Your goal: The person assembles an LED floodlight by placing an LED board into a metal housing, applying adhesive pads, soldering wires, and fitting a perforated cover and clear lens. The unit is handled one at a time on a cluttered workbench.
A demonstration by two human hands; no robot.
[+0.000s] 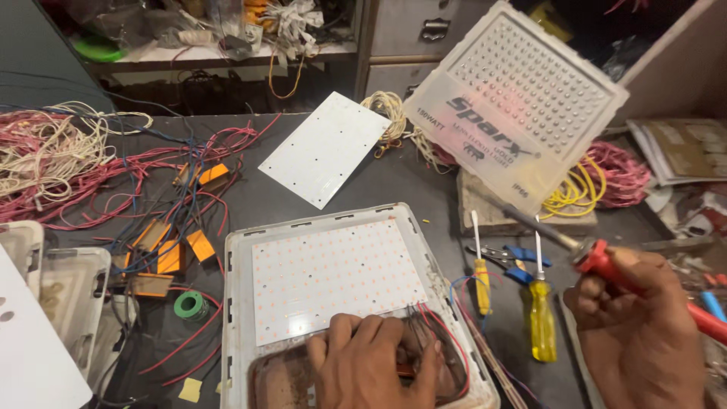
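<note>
In the head view, the left hand [371, 363] lies at the bottom centre of the frame, inside the lower part of a white lamp housing [236, 303]. Its fingers [356, 333] are bent and press down on the red and black wires [435, 333] just below the LED board [333, 276], which sits flat in the housing. I cannot tell if the fingers pinch a wire or only hold it down.

The right hand [644, 333] is at the lower right. Its fingers are clenched around the red handle of a soldering iron [598, 257], and the metal tip points to the upper left, well apart from the board.

Between the hands, two yellow screwdrivers [541, 318] and blue pliers [522, 261] lie on the dark worktop [409, 182]. A lamp cover [522, 106] leans at the upper right, a spare white plate [326, 148] lies above the housing, and a solder roll [189, 305] sits to the left.

To do this step well, I think the left hand should keep the wire end steady on its pad, fingers away from the hot tip.
</note>
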